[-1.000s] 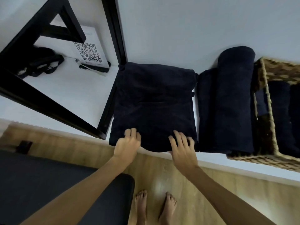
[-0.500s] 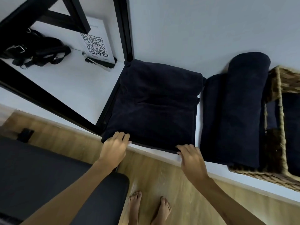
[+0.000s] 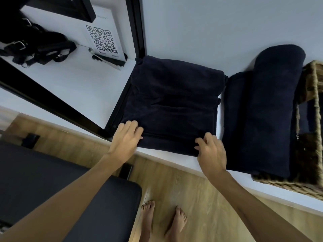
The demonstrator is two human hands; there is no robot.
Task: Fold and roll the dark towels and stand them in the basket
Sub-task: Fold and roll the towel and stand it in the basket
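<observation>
A folded dark towel (image 3: 173, 102) lies flat on the white table (image 3: 90, 84). Its near edge is turned over into a narrow roll. My left hand (image 3: 126, 137) grips the near left corner of that roll. My right hand (image 3: 212, 151) grips the near right corner with bent fingers. To the right, a thick rolled dark towel (image 3: 274, 105) lies on another dark towel (image 3: 234, 112), against the woven basket (image 3: 314, 74). More dark towel shows through the basket's side (image 3: 305, 116); its inside is mostly cut off by the frame edge.
A black frame post (image 3: 138, 27) stands just behind the towel's far left corner, with a slanted black bar (image 3: 52, 107) to the left. A QR-code sign (image 3: 103, 39) and black straps (image 3: 35, 48) sit at the back left. A dark padded seat (image 3: 61, 189) is beside my legs.
Both hands have turned the towel's near edge over, away from me, starting a narrow roll. The view has shifted slightly left.
</observation>
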